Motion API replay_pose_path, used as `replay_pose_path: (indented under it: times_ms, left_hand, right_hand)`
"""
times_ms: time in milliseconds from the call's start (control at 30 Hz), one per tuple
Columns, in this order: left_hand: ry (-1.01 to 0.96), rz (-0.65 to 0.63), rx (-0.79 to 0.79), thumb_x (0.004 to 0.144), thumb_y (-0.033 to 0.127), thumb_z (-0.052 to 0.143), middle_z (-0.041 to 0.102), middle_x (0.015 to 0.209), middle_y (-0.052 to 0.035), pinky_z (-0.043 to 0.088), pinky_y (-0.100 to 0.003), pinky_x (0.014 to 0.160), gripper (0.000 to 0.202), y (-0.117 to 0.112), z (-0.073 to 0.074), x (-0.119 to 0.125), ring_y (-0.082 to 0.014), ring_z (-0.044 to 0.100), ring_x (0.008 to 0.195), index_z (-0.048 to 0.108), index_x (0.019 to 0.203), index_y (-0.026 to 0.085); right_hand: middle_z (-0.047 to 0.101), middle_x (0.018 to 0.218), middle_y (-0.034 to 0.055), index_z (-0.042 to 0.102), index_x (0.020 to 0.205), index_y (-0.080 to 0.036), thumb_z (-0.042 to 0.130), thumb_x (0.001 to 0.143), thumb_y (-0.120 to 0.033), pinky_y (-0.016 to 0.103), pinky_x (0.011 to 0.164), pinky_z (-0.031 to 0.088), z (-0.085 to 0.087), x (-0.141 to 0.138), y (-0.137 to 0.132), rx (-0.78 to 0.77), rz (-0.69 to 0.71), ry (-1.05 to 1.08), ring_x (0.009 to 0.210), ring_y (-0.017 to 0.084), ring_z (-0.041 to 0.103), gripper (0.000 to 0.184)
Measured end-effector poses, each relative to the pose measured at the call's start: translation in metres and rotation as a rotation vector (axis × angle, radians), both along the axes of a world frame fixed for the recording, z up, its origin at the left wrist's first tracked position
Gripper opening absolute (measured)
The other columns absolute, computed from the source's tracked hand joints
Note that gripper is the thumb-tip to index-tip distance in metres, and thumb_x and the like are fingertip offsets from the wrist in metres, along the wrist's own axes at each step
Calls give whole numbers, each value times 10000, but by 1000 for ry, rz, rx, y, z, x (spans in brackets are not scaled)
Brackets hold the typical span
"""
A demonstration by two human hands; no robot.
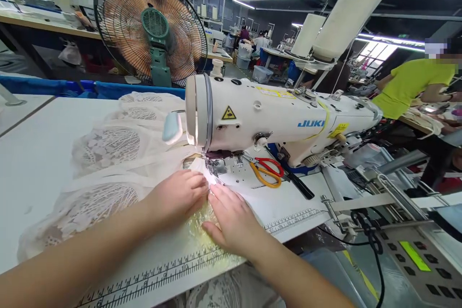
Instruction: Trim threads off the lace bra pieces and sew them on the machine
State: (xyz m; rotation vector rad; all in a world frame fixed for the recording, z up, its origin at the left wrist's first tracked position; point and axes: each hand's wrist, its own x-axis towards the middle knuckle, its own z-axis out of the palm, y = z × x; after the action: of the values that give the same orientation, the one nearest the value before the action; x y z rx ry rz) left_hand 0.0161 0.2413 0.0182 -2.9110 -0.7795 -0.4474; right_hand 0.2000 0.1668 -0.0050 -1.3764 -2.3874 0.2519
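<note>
My left hand (178, 195) has its fingers curled and closed on white lace fabric (111, 147), close to the needle area of a white sewing machine (238, 115). My right hand (233, 216) lies over the fabric just in front of the machine, fingers stretched forward and thumb spread apart. The fingertips of both hands nearly meet. Beneath and between them shows a pale yellowish, shiny piece of material (200, 226). The lace spreads out to the left across the white table, and some hangs below its front edge. The fingertips partly hide the fabric under the needle.
Scissors with red and orange handles (267, 173) and a black-handled tool (301, 185) lie right of the needle. Printed rulers (162, 274) line the table's front edge. A large fan (153, 24) stands behind. Thread cones (352, 14) rise at right, above a control panel (411, 255). A person in yellow (413, 86) is at far right.
</note>
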Motion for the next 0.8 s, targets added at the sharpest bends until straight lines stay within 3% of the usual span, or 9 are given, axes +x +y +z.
replay_pose_path:
  times_ms: [100, 200, 367, 533, 800]
  left_hand:
    - [63, -50, 47, 908, 180, 394, 643, 1183, -103, 440, -417, 937, 322, -7, -10, -8, -239, 584, 1067, 623, 1132, 156]
    - [76, -56, 38, 921, 153, 375, 610, 1252, -67, 382, -424, 1013, 358, -1, -17, -16, -221, 547, 1145, 577, 1213, 198]
    - [46, -53, 11, 939, 190, 390, 620, 1245, -23, 285, -413, 1096, 345, 17, -16, -20, -191, 531, 1165, 567, 1229, 248]
    - [57, -54, 34, 946, 181, 355, 636, 1220, -3, 271, -405, 1099, 356, 28, -15, -24, -189, 527, 1166, 573, 1221, 247]
    - [132, 4, 87, 908, 166, 432, 627, 1231, -48, 255, -470, 1096, 300, 44, -14, -17, -215, 519, 1174, 630, 1126, 222]
  right_hand:
    - [443, 1413, 130, 489, 1307, -73, 509, 870, -393, 438, 1070, 367, 1, 0, 0, -7, 0, 2, 1330, 278, 360, 542]
    - [447, 1408, 139, 502, 1292, -80, 510, 872, -391, 429, 1060, 377, 2, 0, -1, -5, -4, -3, 1320, 277, 376, 523]
    - [462, 1393, 157, 520, 1263, -77, 518, 871, -394, 436, 1055, 381, 1, 1, -2, 16, 4, -8, 1308, 276, 391, 504]
    - [482, 1378, 149, 522, 1258, -90, 521, 870, -398, 432, 1053, 382, 0, 1, -1, 9, 0, 3, 1308, 270, 391, 495]
    - [490, 1373, 139, 538, 1240, -87, 508, 866, -385, 450, 1048, 391, 1, 2, 0, 4, 21, 14, 1288, 283, 413, 479]
